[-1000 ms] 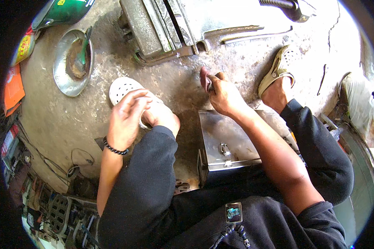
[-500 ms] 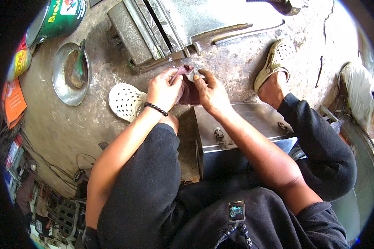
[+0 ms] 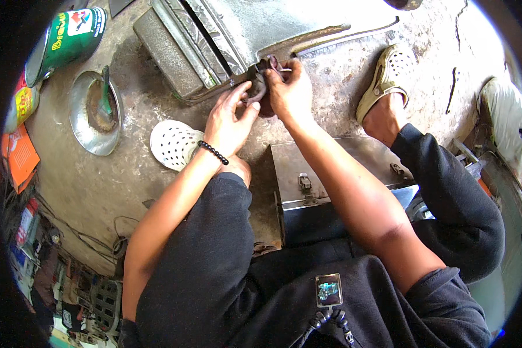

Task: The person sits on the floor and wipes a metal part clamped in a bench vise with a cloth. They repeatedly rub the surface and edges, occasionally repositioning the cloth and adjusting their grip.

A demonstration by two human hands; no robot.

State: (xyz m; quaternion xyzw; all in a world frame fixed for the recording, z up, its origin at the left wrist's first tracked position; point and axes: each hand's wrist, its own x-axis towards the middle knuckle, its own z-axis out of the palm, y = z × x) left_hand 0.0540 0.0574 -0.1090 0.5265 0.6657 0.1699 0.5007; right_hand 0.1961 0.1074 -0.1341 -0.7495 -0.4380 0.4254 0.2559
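Note:
A dark reddish-brown cloth (image 3: 260, 91) is bunched between my two hands, at the near edge of a large grey metal panel (image 3: 206, 49). With thumb and fingers, my left hand (image 3: 229, 123) grips the cloth's left side; a beaded bracelet is on that wrist. My right hand (image 3: 292, 95) closes on its right side, fingers bent over the folds near the panel's bracket-like edge. A small pale bit shows by the right fingertips, too small to name. Folds hide what lies under the cloth.
A metal bowl (image 3: 78, 124) with a green-handled brush (image 3: 105, 95) lies at left, near a green can (image 3: 72, 37) and an orange packet (image 3: 22, 153). A metal box with latches (image 3: 342, 159) stands before me. My clog-shod feet flank the work; cables lie lower left.
Both hands have moved up and away from me with the cloth, to the metal panel's edge. The right hand has turned more upright. The view has shifted slightly.

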